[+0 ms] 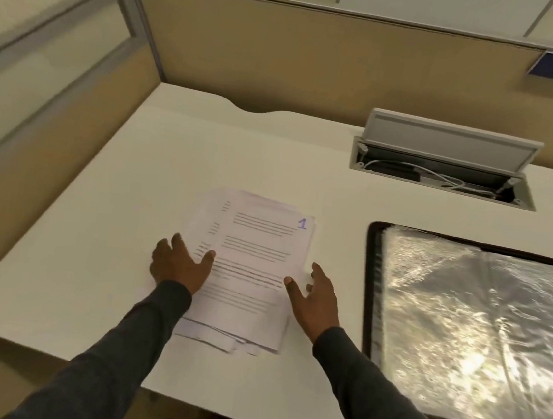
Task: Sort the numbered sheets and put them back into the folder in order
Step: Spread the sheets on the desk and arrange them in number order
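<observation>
- Stack of sheets (255,258) lies mid-desk and a bit askew. Lower pages fan out at the near end and the far-left corner. The top page carries a handwritten "1" (302,223) in its far-right corner.
- My left hand (181,262) is flat and open, with fingers spread. The palm is on the stack's left edge and the thumb lies across the printed lines.
- My right hand (314,300) is open too, fingers relaxed and gripping nothing. The thumb tip is at the stack's right edge and looks to be just touching the paper.
- My read of the step: "1" on top suggests sorting is done, though the pages underneath are hidden so I can't confirm the order. The job now is squaring the pile before it goes in.
- To do it well, press in from both long edges together, then tap the near end to close the fan. Keep "1" on top and don't let the lower pages slide or flip.
- Lift with thumbs on top and fingers underneath. Loose paper sags, so support it from both sides.
- Folder (368,288) lies open to the right, near the stack but not touching it. It has a black rim, with a crinkly clear sleeve (462,316) facing up and glaring.
- The sleeve opening isn't visible, so I'd find it before carrying the pages over.
- White desk (92,240) is underneath everything. A cable box (441,173) with its lid raised sits at the back right, well apart from the stack.
</observation>
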A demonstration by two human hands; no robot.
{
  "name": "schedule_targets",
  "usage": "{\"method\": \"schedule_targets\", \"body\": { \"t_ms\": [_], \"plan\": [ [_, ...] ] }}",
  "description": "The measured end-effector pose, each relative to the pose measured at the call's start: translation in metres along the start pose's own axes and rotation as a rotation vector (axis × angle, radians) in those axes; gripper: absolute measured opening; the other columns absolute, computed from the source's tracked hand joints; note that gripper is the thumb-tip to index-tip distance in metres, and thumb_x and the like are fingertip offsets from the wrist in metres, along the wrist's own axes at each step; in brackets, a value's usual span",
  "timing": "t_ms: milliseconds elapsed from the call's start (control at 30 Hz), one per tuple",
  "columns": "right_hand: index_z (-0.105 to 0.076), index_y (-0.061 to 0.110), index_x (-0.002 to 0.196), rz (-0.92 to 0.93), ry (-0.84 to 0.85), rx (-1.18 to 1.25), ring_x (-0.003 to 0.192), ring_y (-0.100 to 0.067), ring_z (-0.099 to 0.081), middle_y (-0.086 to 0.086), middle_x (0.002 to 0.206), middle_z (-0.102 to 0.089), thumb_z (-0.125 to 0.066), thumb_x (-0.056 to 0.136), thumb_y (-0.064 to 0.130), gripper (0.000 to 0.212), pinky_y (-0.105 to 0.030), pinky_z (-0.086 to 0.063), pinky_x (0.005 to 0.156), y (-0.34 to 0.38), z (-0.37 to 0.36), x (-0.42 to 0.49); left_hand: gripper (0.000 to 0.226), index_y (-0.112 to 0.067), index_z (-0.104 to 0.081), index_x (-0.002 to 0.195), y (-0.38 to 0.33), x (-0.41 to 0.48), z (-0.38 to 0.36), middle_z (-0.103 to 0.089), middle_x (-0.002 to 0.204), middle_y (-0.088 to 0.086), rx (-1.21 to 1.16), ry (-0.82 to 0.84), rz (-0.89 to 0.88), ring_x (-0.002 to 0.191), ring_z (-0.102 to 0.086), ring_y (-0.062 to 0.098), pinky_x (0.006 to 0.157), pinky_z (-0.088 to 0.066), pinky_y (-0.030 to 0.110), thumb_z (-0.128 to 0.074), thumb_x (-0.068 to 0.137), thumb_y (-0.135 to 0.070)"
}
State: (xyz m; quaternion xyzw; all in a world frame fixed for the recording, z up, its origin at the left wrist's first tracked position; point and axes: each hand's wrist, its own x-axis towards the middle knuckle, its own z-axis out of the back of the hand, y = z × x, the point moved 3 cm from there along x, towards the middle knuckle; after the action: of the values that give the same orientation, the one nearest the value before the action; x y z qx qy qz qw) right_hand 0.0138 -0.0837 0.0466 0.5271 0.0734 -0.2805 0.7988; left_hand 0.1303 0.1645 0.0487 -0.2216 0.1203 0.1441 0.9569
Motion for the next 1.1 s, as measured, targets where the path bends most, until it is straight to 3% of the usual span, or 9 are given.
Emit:
{"method": "schedule_targets", "body": {
  "t_ms": [67,200,600,733,833,967,1100],
  "plan": [
    [-0.026,0.013,0.156,-0.042,-0.04,-0.005,0.142,-0.027,-0.039,-0.008,0.158,-0.035,-0.064,0.094,0.045,0.079,-0.042,-0.033,0.119,0.01,-0.022,0.007,0.093,-0.006,-0.03,0.148,0.019,0.017,0.01,-0.033,0.146,0.02,0.044,0.063,0.071,0.134,-0.034,0.039,0.109,-0.034,0.051,-0.059,0.083,-0.066],
    [-0.035,0.011,0.152,-0.064,-0.085,-0.067,0.137,-0.027,-0.043,-0.008,0.152,-0.043,-0.062,0.095,0.045,0.071,-0.039,-0.036,0.116,0.025,-0.046,0.015,0.081,-0.006,-0.044,0.132,0.021,0.022,0.009,-0.041,0.13,0.017,0.092,0.099,-0.021,0.122,-0.041,0.035,0.1,-0.042,0.047,-0.059,0.081,-0.067],
    [-0.034,0.012,0.154,-0.116,-0.118,-0.091,0.138,-0.03,-0.044,-0.01,0.153,-0.042,-0.065,0.094,0.044,0.074,-0.047,-0.038,0.116,0.031,-0.064,0.021,0.08,-0.007,-0.035,0.143,0.012,0.008,0.002,-0.034,0.139,0.015,-0.41,0.216,0.181,0.125,-0.046,0.033,0.101,-0.046,0.041,-0.071,0.083,-0.045],
    [-0.035,0.013,0.152,-0.115,-0.104,-0.094,0.136,-0.029,-0.046,-0.009,0.151,-0.043,-0.064,0.095,0.043,0.071,-0.046,-0.04,0.115,0.032,-0.062,0.019,0.067,-0.005,-0.046,0.134,0.012,0.013,-0.001,-0.054,0.131,0.012,-0.565,0.283,0.258,0.11,-0.058,0.028,0.086,-0.048,0.031,-0.072,0.084,-0.041],
    [-0.037,0.013,0.15,-0.09,-0.095,-0.102,0.134,-0.029,-0.048,-0.009,0.15,-0.045,-0.064,0.095,0.04,0.067,-0.045,-0.041,0.114,0.033,-0.062,0.017,0.055,-0.006,-0.057,0.121,0.011,0.015,-0.003,-0.067,0.114,0.01,-0.696,0.357,0.289,0.098,-0.065,0.028,0.09,-0.056,0.04,-0.075,0.081,-0.038],
    [-0.035,0.013,0.151,-0.094,-0.076,-0.101,0.135,-0.029,-0.047,-0.009,0.151,-0.043,-0.063,0.096,0.04,0.068,-0.044,-0.039,0.114,0.032,-0.058,0.015,0.041,-0.01,-0.063,0.116,0.004,0.012,0.003,-0.07,0.109,0.006,-0.728,0.423,0.203,0.094,-0.067,0.026,0.085,-0.057,0.037,-0.073,0.084,-0.035],
    [-0.034,0.012,0.152,-0.083,-0.063,-0.082,0.134,-0.028,-0.048,-0.009,0.15,-0.044,-0.063,0.097,0.038,0.067,-0.042,-0.04,0.113,0.03,-0.053,0.013,0.029,-0.017,-0.052,0.113,-0.001,0.013,0.014,-0.063,0.105,0.001,-0.641,0.345,0.048,0.089,-0.062,0.016,0.071,-0.05,0.027,-0.066,0.09,-0.028]
  ]
}}
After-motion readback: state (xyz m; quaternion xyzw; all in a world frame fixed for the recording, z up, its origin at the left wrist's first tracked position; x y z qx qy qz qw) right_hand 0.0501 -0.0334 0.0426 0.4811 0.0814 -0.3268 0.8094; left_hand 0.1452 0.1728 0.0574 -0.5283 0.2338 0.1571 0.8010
